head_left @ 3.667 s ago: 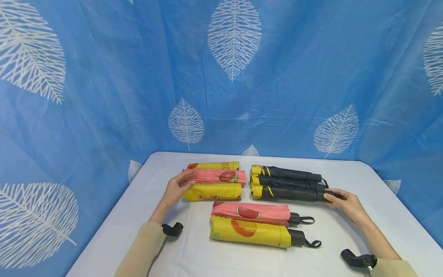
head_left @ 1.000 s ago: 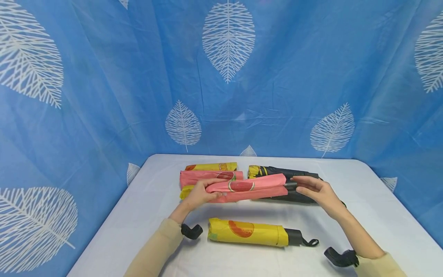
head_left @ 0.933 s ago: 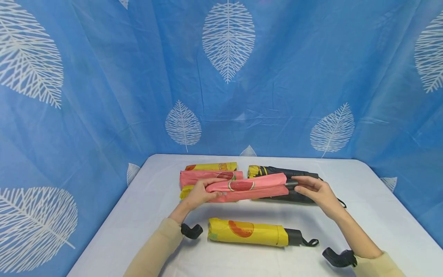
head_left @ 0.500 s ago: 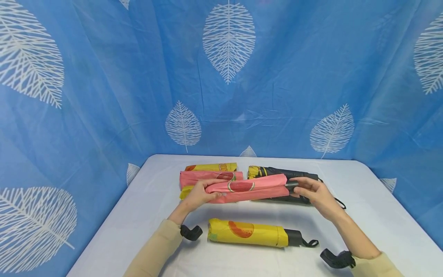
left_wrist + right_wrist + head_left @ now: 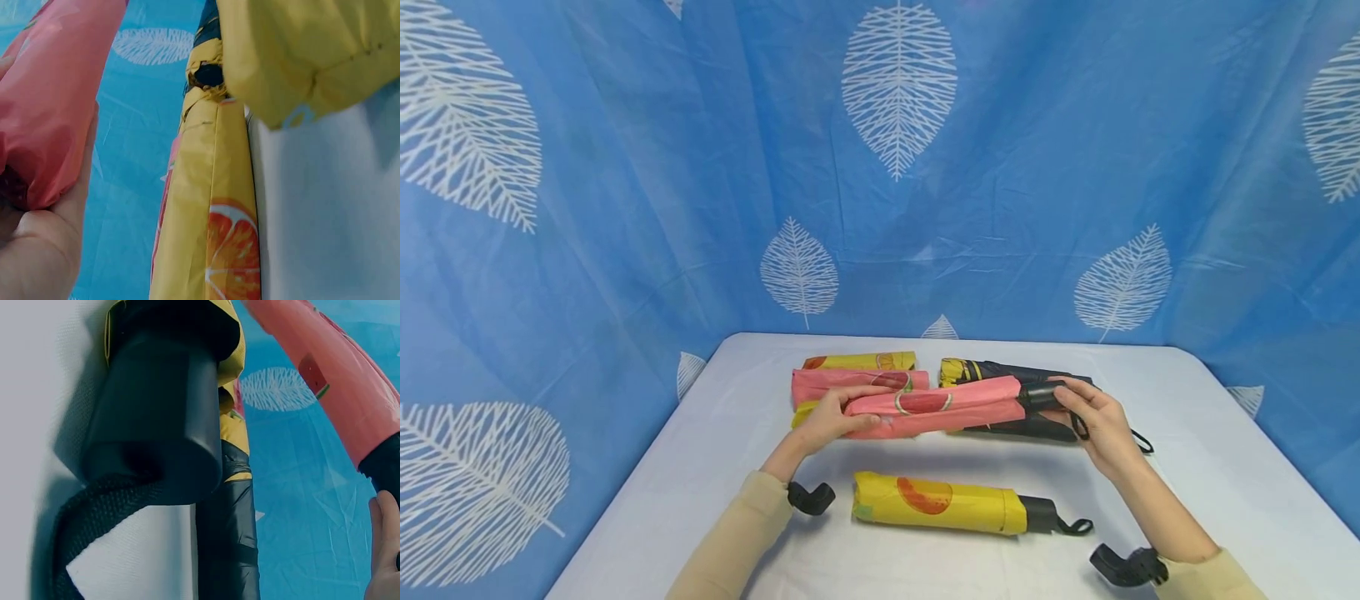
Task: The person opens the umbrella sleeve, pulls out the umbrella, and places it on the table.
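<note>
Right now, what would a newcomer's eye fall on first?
The pink watermelon-print folding umbrella, held up between left hand and right hand, stands out first. Nearer the camera, a yellow fruit-print folding umbrella lies on the white table. Behind hangs a blue leaf-patterned cloth.

- pink umbrella (image 5: 958, 406): folded, its canopy (image 5: 985, 395) wrapped in a long, loose roll, stretched crosswise between the fingers of both hands, the right-hand end slightly higher in the head view.
- the canopy's far end from the handle: gripped between the thumb and fingers of the left hand (image 5: 827, 421), thumb on the near side; crumpled folds show by the palm in the left wrist view.
- watermelon slice print (image 5: 922, 403): red with a green rim, just right of the left fingers.
- black handle (image 5: 1037, 395): sticking out of the canopy, held in the fingers of the right hand (image 5: 1099, 421).
- black strap loop (image 5: 1079, 427): hanging just beside the right fingers.
</note>
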A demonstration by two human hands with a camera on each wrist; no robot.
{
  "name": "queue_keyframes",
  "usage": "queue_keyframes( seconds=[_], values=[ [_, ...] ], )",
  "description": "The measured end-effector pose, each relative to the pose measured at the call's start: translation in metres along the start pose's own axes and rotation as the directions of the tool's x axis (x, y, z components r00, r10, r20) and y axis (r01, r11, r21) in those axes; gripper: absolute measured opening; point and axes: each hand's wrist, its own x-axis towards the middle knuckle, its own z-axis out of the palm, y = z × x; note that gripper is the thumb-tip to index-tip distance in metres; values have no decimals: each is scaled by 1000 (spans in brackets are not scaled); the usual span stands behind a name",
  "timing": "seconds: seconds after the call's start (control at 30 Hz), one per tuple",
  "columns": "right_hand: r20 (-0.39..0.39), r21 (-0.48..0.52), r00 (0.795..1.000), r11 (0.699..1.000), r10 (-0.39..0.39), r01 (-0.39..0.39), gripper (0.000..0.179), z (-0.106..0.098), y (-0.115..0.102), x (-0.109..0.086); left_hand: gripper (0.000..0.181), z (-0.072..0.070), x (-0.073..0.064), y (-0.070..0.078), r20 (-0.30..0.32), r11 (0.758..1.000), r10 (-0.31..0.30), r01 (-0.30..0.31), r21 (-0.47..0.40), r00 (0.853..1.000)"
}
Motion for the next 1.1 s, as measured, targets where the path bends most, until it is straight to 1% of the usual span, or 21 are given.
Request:
queue_keyframes(
  seconds=[0.17, 0.2, 0.4, 0.43, 0.5, 0.6, 0.87, 1.0, 1.1],
  values=[
    [-19, 78, 999, 996, -40, 42, 19, -5, -1, -3, 52, -5, -2, -1, -47, 999, 21, -23, -29, 999],
    [-23, 85, 999, 995, -45, 46, 20, -6, -1, -4, 51, -6, -4, 2, -46, 999, 30, -31, -36, 998],
    [-23, 123, 998, 991, -54, 56, 23, -14, -1, -7, 49, -11, -7, -2, -48, 991, 92, -96, -93, 995],
    [-19, 128, 998, 990, -55, 57, 23, -16, -1, -8, 49, -13, -6, -6, -52, 990, 92, -97, -104, 994],
    [-15, 139, 998, 988, -62, 63, 24, -19, -2, -9, 49, -15, -9, -7, -60, 989, 85, -92, -115, 995],
    [-12, 150, 997, 986, -75, 76, 25, -25, -2, -12, 47, -20, -14, -9, -72, 991, 57, -65, -114, 996],
    [3, 174, 994, 979, -109, 107, 28, -36, -2, -16, 47, -28, -19, -14, -100, 990, 37, -50, -134, 994],
    [2, 184, 994, 977, -107, 105, 29, -39, -1, -18, 42, -32, -21, -17, -109, 989, 37, -51, -137, 993],
    [0, 209, 994, 972, -109, 107, 30, -43, -2, -19, 39, -36, -25, -19, -132, 989, 35, -54, -139, 991]
  ],
)
